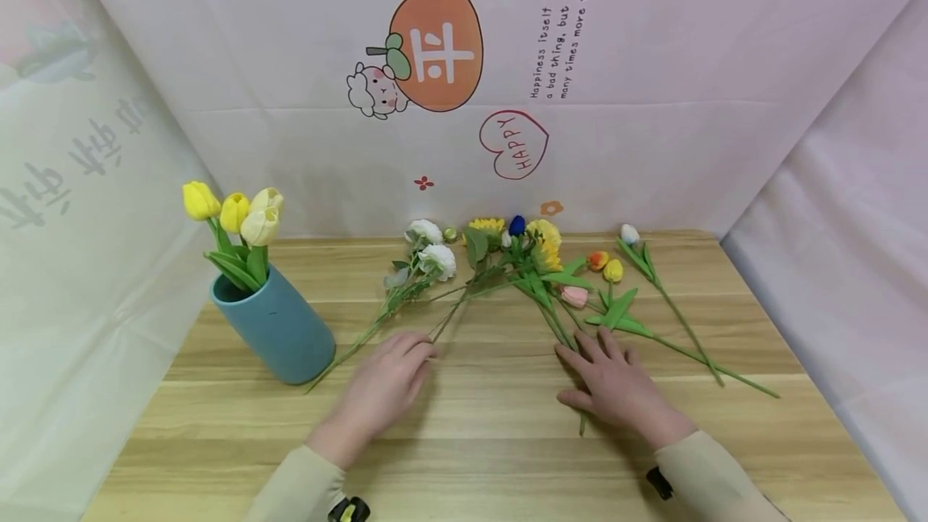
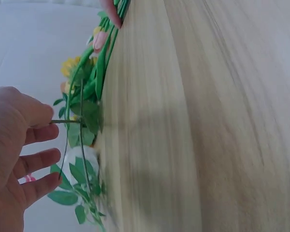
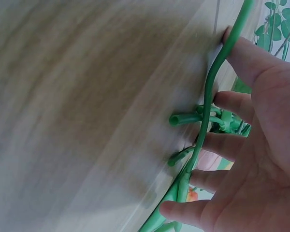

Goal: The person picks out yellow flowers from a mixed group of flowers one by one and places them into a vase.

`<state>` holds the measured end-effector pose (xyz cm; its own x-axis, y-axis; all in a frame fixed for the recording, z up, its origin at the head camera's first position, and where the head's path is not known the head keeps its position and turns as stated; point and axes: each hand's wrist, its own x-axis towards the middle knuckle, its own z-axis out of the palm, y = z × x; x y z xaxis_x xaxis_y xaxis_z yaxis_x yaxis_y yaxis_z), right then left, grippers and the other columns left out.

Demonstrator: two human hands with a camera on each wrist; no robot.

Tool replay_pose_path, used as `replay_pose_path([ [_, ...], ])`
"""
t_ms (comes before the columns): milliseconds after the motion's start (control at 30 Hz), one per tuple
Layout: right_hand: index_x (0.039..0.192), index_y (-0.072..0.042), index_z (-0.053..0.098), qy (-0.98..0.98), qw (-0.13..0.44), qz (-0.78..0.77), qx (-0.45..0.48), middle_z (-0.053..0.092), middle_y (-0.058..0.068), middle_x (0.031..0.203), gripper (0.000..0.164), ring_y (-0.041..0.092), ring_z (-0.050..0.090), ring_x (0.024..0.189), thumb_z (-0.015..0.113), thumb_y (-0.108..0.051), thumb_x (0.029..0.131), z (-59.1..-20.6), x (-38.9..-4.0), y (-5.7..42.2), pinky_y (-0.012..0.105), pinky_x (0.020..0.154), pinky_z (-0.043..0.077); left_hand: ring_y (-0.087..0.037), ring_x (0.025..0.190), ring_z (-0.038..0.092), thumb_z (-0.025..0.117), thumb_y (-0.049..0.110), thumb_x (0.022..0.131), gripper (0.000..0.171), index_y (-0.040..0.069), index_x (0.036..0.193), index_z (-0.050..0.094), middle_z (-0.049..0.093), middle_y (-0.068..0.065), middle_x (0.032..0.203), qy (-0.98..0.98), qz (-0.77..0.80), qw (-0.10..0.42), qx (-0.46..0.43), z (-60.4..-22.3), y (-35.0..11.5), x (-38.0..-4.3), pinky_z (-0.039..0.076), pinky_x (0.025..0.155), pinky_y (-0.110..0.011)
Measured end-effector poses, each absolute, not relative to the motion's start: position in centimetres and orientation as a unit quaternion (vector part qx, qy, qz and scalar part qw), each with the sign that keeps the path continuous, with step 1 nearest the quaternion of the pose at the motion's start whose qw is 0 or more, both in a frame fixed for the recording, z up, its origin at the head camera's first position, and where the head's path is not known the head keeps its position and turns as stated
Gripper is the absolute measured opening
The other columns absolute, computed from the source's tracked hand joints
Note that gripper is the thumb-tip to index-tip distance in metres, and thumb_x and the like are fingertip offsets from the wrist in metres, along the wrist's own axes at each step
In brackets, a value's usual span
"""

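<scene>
My left hand [image 1: 384, 381] is low over the table's middle left. In the left wrist view its thumb and index finger pinch a thin dark flower stem [image 2: 65, 121], the other fingers held apart. That stem runs toward a yellow sunflower [image 1: 487, 225] at the back. White flowers [image 1: 437, 262] lie left of it. My right hand [image 1: 616, 381] is spread palm down over green tulip stems [image 3: 210, 82], fingertips on or close to them. Beyond its fingers lie a pink tulip [image 1: 575, 296], a blue tulip [image 1: 517, 225] and an orange one [image 1: 598, 261].
A blue vase [image 1: 279, 329] stands at the left, holding several yellow and cream tulips [image 1: 200, 200]. At the right, a yellow tulip [image 1: 612, 270] and a white tulip [image 1: 629, 234] lie with stems crossing. A printed cloth [image 1: 638, 159] hangs behind the wooden table [image 1: 493, 457].
</scene>
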<state>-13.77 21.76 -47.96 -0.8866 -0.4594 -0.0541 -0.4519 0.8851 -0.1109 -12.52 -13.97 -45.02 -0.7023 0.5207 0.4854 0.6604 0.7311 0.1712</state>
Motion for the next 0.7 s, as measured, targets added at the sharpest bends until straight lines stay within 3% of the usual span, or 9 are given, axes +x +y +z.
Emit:
replay_pose_path([
  [400, 0.145, -0.018, 0.043, 0.969, 0.033, -0.051, -0.238, 0.036, 0.022, 0.148, 0.069, 0.053, 0.02, 0.134, 0.06, -0.054, 0.089, -48.0, -13.7, 21.7, 0.077, 0.091, 0.031, -0.025, 0.092, 0.063, 0.063, -0.002, 0.087, 0.016, 0.007, 0.099, 0.069, 0.068, -0.007, 0.098, -0.912, -0.218, 0.262, -0.23, -43.8, -16.5, -13.1, 0.057, 0.071, -0.042],
  [700, 0.145, -0.018, 0.043, 0.97, 0.029, -0.046, -0.237, 0.036, 0.023, 0.148, 0.069, 0.053, 0.021, 0.134, 0.06, -0.055, 0.089, -48.3, -13.8, 21.7, 0.076, 0.092, 0.032, -0.023, 0.087, 0.06, 0.062, -0.002, 0.085, 0.016, 0.01, 0.093, 0.069, 0.066, -0.002, 0.091, -0.933, -0.202, 0.198, -0.221, -44.5, -17.1, -12.3, 0.055, 0.069, -0.038],
])
